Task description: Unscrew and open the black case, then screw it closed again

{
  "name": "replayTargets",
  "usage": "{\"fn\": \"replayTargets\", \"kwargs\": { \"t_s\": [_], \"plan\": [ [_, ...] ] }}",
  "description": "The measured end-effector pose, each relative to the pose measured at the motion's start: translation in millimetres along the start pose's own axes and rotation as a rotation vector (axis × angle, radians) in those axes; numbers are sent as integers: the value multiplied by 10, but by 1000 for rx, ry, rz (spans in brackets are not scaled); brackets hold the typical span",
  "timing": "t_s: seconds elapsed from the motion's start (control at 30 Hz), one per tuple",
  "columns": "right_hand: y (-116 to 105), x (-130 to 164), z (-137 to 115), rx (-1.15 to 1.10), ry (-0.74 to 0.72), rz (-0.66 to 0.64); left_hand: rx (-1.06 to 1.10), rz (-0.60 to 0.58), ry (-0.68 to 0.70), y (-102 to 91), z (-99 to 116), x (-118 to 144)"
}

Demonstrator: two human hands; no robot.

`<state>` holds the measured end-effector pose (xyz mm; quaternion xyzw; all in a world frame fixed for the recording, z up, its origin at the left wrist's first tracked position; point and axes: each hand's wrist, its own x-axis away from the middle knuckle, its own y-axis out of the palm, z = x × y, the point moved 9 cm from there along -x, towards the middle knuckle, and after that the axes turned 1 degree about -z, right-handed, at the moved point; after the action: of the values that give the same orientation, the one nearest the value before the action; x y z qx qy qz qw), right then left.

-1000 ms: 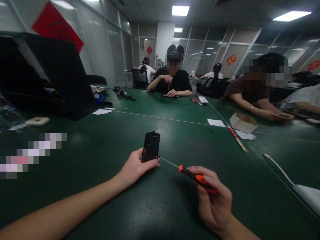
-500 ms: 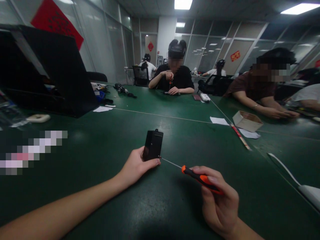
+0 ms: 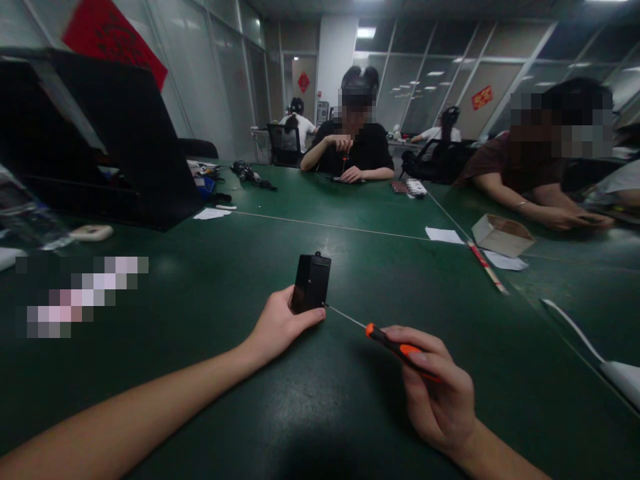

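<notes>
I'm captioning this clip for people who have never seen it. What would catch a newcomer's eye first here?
Front and centre, the left hand holds a small black box upright on the green table. The right hand grips an orange-handled screwdriver whose thin shaft meets the box's lower right side. A red paper sign hangs on the glass wall at upper left, above a dark open case.

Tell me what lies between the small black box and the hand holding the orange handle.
In the head view, only the screwdriver's thin metal shaft spans from the right hand to the black box; below it is bare green table.
</notes>
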<state>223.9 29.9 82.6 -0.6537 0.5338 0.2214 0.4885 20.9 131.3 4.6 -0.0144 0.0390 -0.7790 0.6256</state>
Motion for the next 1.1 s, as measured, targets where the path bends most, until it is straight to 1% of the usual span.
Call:
{"fn": "replayTargets", "kwargs": {
  "t_s": [0.1,0.27,0.43,0.53,0.67,0.73,0.9,0.97,1.03,1.1],
  "plan": [
    [1,-1,-4,3,-4,1,-19,-5,15,0,4,-2],
    [-41,0,40,-11,35,59,-37,-9,36,-5,22,1],
    [-35,-15,5,20,14,49,-56,-8,42,-3,47,5],
    [-10,-21,-5,43,24,7,-74,12,45,-16,63,12],
    [46,-24,11,129,52,-72,-140,73,63,-76,100,31],
    [48,-14,72,145,109,-75,-177,97,60,-105,120,39],
    [25,90,380,87,397,-24,-178,89,27,-100,134,30],
    [29,142,482,49,488,-13,-172,84,18,-93,120,19],
    [28,176,535,46,526,-8,-180,83,9,-91,95,8],
    [8,183,527,94,501,1,-190,80,5,-90,73,0]
  ]
}}
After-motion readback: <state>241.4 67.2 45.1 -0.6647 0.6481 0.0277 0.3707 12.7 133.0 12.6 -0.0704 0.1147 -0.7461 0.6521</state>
